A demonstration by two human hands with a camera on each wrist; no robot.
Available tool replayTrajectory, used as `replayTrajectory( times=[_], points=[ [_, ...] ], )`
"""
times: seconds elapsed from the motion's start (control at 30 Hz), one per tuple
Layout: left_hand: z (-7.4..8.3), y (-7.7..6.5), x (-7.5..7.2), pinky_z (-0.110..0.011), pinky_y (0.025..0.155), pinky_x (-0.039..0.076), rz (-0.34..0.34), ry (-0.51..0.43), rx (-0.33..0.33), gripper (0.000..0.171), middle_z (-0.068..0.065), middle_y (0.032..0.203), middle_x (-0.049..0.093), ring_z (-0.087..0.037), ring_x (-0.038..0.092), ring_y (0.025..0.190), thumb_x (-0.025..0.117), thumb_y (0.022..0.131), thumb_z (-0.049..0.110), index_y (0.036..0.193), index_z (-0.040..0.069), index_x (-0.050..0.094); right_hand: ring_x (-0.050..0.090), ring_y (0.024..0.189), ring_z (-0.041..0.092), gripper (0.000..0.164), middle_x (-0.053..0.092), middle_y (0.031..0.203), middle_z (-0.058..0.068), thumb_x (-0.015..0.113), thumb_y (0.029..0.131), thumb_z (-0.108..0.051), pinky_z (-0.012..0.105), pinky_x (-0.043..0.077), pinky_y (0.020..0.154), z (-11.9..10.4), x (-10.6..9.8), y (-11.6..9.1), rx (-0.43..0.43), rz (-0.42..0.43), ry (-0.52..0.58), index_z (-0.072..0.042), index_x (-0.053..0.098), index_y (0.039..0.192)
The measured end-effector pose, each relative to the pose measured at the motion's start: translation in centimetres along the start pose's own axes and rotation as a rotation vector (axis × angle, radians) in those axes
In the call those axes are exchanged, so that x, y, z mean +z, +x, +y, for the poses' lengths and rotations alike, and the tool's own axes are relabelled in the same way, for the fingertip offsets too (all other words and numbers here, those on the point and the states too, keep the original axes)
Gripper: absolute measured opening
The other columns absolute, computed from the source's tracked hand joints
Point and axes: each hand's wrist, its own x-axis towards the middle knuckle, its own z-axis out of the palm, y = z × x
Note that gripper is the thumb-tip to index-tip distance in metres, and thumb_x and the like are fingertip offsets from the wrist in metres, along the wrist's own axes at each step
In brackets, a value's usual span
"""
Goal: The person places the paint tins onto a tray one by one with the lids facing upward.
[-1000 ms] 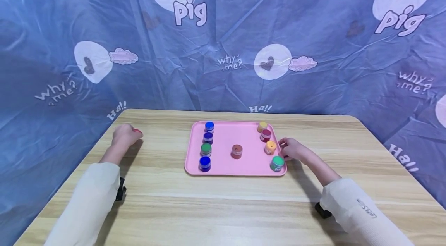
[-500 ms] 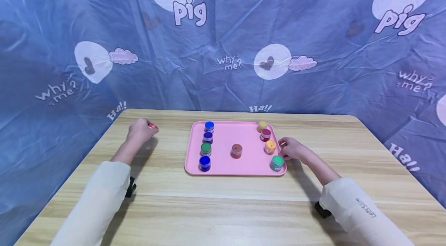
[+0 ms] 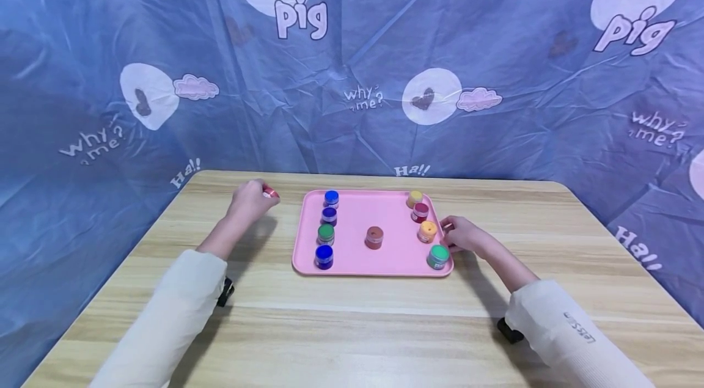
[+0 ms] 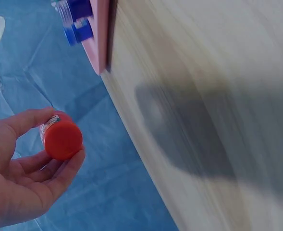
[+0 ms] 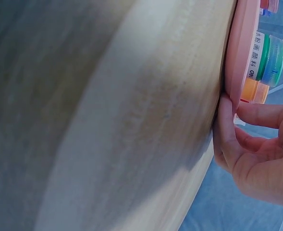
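Note:
A small red paint jar (image 4: 63,138) is pinched between the thumb and fingers of my left hand (image 3: 249,201), held above the table to the left of the pink tray (image 3: 352,266). My right hand (image 5: 256,149) grips the tray's right rim, thumb on one side and fingers on the other. Standing in the tray's left column are blue jars (image 3: 324,257) and a dark green jar (image 3: 326,234). A brown jar (image 3: 374,237) is near the middle. Down the right side run a yellow jar (image 3: 415,198), a dark red jar (image 3: 420,212), an orange jar (image 3: 427,231) and a light green jar (image 3: 438,256).
The tray lies flat on a light wooden table (image 3: 352,327). Behind the table hangs a blue printed cloth (image 3: 352,131). Black wrist-camera mounts sit under both sleeves.
My left hand has moved right toward the tray, carrying the red paint jar, and slightly farther from me. My right hand stays at the tray's rim, and the tray's jars have not moved.

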Motion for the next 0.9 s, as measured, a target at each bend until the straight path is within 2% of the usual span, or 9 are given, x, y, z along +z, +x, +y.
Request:
replayTrajectory(
  times=[0.23, 0.47, 0.9],
  points=[
    [1.6, 0.2, 0.9, -0.043, 0.079, 0.047, -0.019, -0.013, 0.016, 0.031, -0.019, 0.089, 0.062, -0.037, 0.056, 0.088, 0.067, 0.078, 0.017, 0.098, -0.006, 0.062, 0.054, 0.075, 0.019, 0.044, 0.047, 0.095, 0.021, 0.046, 0.076, 0.012, 0.032, 0.054, 0.069, 0.0, 0.0, 0.1, 0.001, -0.001, -0.001, 0.019, 0.035, 0.118],
    [3.1, 0.4, 1.7, -0.039, 0.076, 0.047, -0.024, -0.012, 0.062, 0.029, -0.017, 0.087, 0.062, -0.033, 0.056, 0.085, 0.068, 0.076, 0.018, 0.094, -0.004, 0.062, 0.054, 0.073, 0.017, 0.046, 0.047, 0.093, 0.020, 0.045, 0.075, 0.011, 0.032, 0.054, 0.069, 0.1, -0.1, 0.2, -0.001, -0.006, 0.016, 0.020, 0.034, 0.119],
    [5.6, 1.1, 2.7, -0.034, 0.069, 0.045, -0.039, -0.078, 0.095, 0.027, -0.009, 0.081, 0.060, -0.025, 0.054, 0.078, 0.071, 0.075, 0.017, 0.093, 0.000, 0.061, 0.053, 0.077, 0.020, 0.047, 0.046, 0.096, 0.022, 0.046, 0.075, 0.011, 0.032, 0.054, 0.069, 0.1, -0.1, 0.2, 0.009, -0.003, -0.006, 0.020, 0.034, 0.119]
  ],
)
